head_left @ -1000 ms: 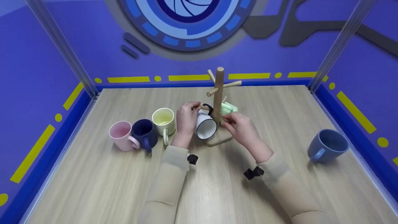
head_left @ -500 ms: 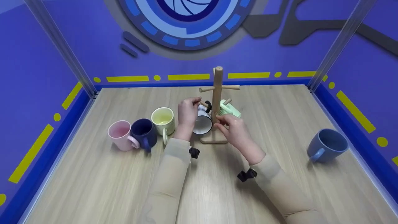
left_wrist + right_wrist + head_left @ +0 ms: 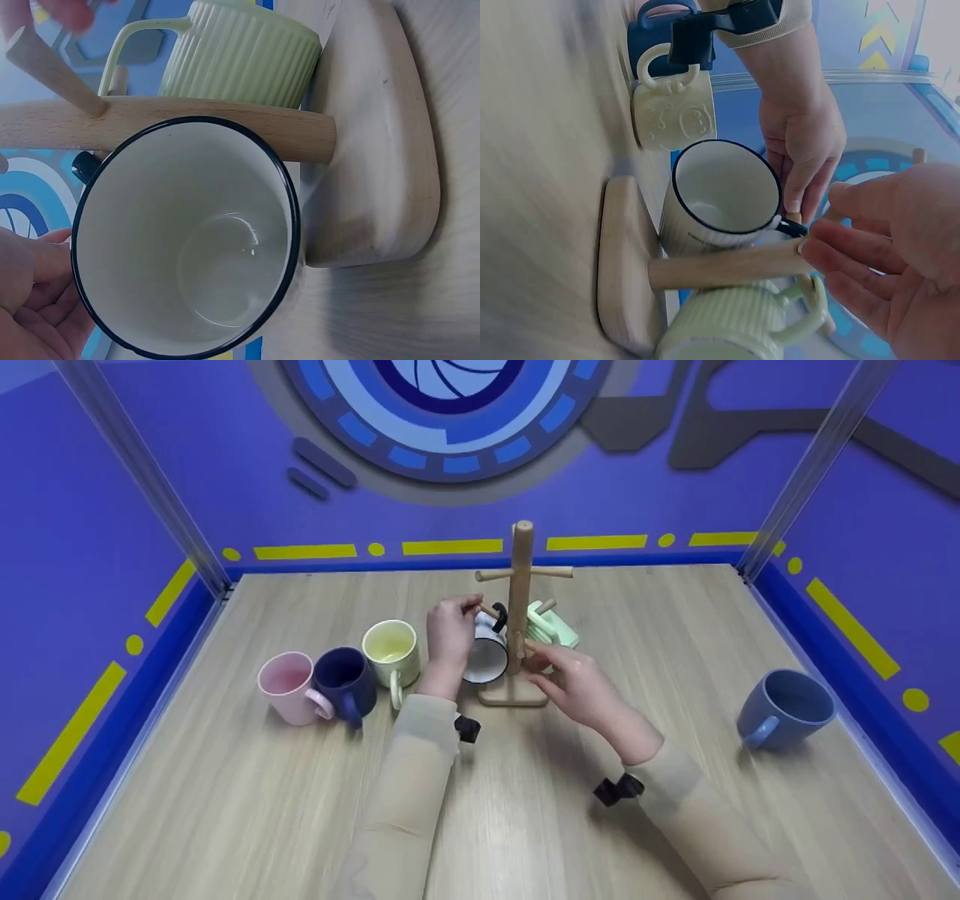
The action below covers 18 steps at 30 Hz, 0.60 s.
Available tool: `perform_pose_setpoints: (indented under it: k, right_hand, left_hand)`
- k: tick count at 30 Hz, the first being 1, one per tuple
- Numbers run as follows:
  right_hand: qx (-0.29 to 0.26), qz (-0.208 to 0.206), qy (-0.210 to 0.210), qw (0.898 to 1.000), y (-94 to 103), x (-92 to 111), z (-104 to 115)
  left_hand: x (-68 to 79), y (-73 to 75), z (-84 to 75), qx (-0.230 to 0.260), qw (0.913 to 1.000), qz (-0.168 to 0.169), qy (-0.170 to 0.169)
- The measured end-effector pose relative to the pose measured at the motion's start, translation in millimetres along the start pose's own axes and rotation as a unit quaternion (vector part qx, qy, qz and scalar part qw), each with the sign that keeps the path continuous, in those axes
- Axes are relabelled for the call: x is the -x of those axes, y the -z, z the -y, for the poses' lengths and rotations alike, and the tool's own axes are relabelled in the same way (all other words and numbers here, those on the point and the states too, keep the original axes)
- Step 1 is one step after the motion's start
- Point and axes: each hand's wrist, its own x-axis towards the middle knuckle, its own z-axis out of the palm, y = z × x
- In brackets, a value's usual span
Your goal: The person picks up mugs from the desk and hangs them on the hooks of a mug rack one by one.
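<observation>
A wooden mug tree (image 3: 520, 600) stands mid-table. A white mug (image 3: 486, 660) with a black rim hangs by its black handle on a lower left peg. My left hand (image 3: 450, 634) pinches that peg's end, beside the mug; the right wrist view shows the fingertips there. A light green ribbed mug (image 3: 553, 626) hangs on the lower right peg, behind the post. My right hand (image 3: 581, 682) is at the lower front peg, thumb and fingers apart. In the right wrist view its fingertips (image 3: 814, 251) touch or nearly touch the wood, and nothing is gripped.
Left of the tree stand a pale yellow mug (image 3: 391, 652), a dark blue mug (image 3: 345, 682) and a pink mug (image 3: 294, 688), close together. A grey-blue mug (image 3: 786, 711) stands far right. Upper pegs (image 3: 551, 572) stick out sideways. Blue panels enclose the table.
The mug tree has turned, carrying both hung mugs round a little, and its base has shifted slightly left. My right thumb and fingers have spread apart at the front peg; my left hand stays at its peg.
</observation>
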Motion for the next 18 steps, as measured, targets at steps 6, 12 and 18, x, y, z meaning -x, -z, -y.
perform_pose_setpoints:
  k: [6,12,18]
  right_hand:
    - [0.025,0.016,-0.037,0.999,28.5,25,-6]
    - [0.061,0.030,-0.088,0.994,59.1,47,-17]
    - [0.085,0.043,-0.126,0.988,92.4,69,-28]
  left_hand:
    - [0.9,0.5,-1.0,0.006,0.9998,0.013,0.011]
    - [5.4,3.6,-5.5,0.001,0.9993,0.032,0.022]
    - [12.6,6.9,-8.5,0.013,0.9986,0.046,0.020]
